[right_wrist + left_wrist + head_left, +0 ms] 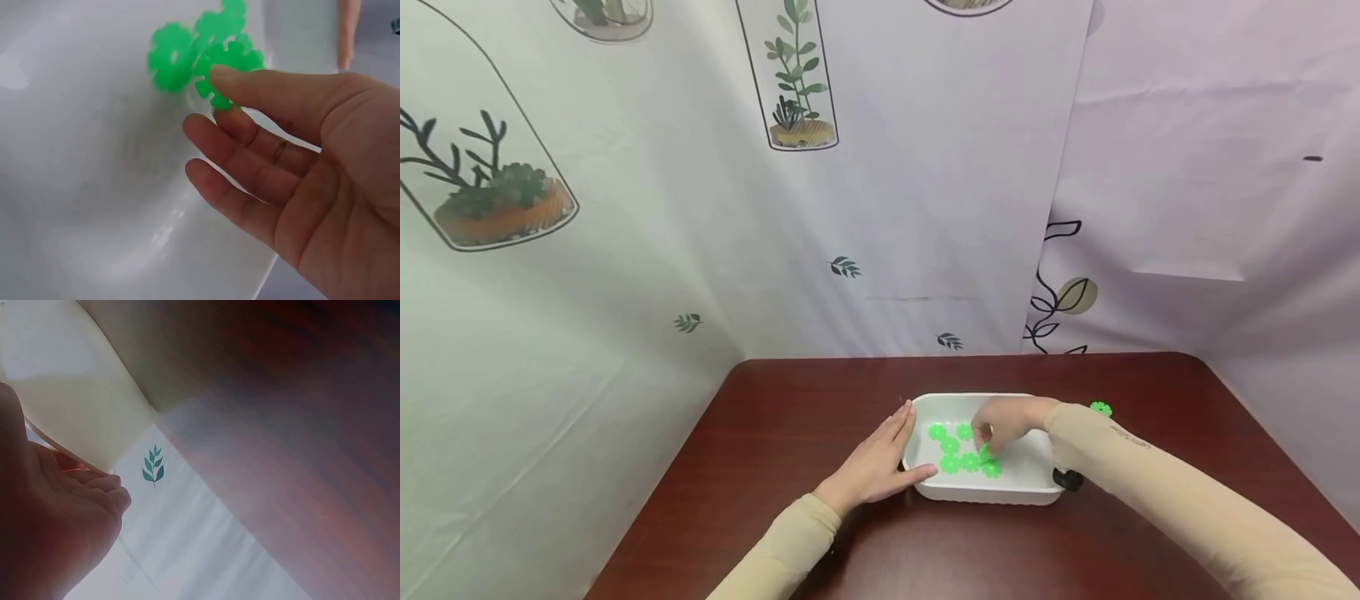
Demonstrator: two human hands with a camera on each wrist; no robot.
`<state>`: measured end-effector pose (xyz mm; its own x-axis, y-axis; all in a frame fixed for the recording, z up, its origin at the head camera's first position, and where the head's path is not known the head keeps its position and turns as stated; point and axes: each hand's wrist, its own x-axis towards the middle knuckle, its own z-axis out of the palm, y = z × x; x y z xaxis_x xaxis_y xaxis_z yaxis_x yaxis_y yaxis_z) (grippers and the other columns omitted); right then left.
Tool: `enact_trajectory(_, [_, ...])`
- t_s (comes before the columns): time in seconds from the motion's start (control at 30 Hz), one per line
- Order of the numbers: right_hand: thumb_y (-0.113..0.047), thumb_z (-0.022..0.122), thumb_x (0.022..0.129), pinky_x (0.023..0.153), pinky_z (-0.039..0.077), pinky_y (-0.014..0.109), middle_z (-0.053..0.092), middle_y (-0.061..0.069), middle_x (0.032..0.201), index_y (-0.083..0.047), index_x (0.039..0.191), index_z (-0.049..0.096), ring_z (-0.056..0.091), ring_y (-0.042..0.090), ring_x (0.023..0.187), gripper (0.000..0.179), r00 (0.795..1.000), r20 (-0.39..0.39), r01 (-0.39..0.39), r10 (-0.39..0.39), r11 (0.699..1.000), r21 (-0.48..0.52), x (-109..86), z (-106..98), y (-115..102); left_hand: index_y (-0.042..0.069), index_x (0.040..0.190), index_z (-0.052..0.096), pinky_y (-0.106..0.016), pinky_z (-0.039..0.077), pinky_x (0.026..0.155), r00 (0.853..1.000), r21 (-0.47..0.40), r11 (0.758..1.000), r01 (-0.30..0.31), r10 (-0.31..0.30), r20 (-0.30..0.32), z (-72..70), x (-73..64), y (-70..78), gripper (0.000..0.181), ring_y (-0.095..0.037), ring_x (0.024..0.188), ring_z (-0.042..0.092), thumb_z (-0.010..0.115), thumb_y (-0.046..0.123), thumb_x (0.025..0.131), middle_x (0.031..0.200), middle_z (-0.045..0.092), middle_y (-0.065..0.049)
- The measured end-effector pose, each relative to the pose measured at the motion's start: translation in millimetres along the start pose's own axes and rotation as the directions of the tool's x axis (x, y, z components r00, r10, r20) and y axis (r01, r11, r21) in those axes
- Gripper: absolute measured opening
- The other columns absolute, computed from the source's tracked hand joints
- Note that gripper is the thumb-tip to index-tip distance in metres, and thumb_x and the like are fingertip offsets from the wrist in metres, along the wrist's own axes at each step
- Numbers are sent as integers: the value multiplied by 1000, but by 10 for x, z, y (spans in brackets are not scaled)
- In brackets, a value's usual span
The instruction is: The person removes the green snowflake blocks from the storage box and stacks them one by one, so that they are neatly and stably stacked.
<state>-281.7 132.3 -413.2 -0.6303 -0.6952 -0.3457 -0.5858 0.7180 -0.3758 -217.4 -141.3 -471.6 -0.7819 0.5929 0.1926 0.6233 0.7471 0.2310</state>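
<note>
My right hand [1006, 417] reaches down into a white plastic tray [988, 493]. In the right wrist view its thumb and index finger pinch a green notched plastic disc [244, 60], while the other fingers stay loosely bent. Several similar green discs [950, 463] lie on the tray floor, mostly in its left half; one [172, 57] shows just beyond the pinched disc. Against the tray's left side rests my left hand [876, 462], its fingers extended along the rim and its thumb at the front left corner. The left wrist view shows that hand [69, 519] beside the tray's pale wall.
Behind the right sleeve, another green disc [1101, 408] lies on the dark red-brown table [760, 467]. A black object [1067, 479] sits at the right wrist by the tray's right end. White cloth with plant prints [925, 208] hangs behind the table.
</note>
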Motion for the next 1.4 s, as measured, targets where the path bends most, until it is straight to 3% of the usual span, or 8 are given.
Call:
enact_trajectory(0.33, [-14,74,88,73,52,26,67,-16,86,-14,91,74,61,4,81,2,984,-114,142,-134,988,61,-43,-93,-176,-4,158,22,-40,26,119,1000,-5,1000,7,-7,8,-2,-7,3,99,-31,152,21,42,71,97,166,14,-18])
enact_trajectory(0.57, [-16,71,94,74,55,25,70,-16,89,-12,98,77,65,4,84,8,945,-237,249,-224,965,82,-164,-247,-249,-4,158,21,-40,26,119,1000,-8,1000,14,-14,13,3,-7,-10,99,-31,152,21,43,71,97,166,16,-20])
enact_trajectory(0.8, [-16,70,95,76,56,28,72,-11,97,-18,102,77,66,7,88,10,903,-384,249,-192,963,105,-302,-362,-154,-1,159,20,-39,25,120,999,-15,999,28,-28,20,8,-6,-18,99,-25,153,16,43,72,96,167,14,-16])
enact_trajectory(1.0, [-18,71,96,72,55,31,72,-10,94,-19,104,77,65,8,83,11,852,-512,200,-110,972,124,-437,-442,-35,-3,158,21,-41,27,119,1000,-17,1000,14,-14,8,0,1,-8,99,-28,152,19,43,72,96,166,16,-18])
enact_trajectory(1.17, [-22,71,96,80,56,39,74,-9,97,-19,106,77,70,12,91,12,804,-594,154,-20,972,176,-580,-534,61,-3,158,21,-40,25,120,1000,-10,1000,6,-6,3,-6,17,-12,99,-31,152,21,43,71,97,166,16,-19])
enact_trajectory(1.4, [-24,73,95,85,55,43,74,-6,99,-18,107,77,70,17,95,14,707,-703,108,74,971,211,-774,-622,213,-4,158,20,-40,24,120,1000,-10,1000,4,-4,15,-6,21,-11,100,-30,153,18,43,71,97,166,14,-18])
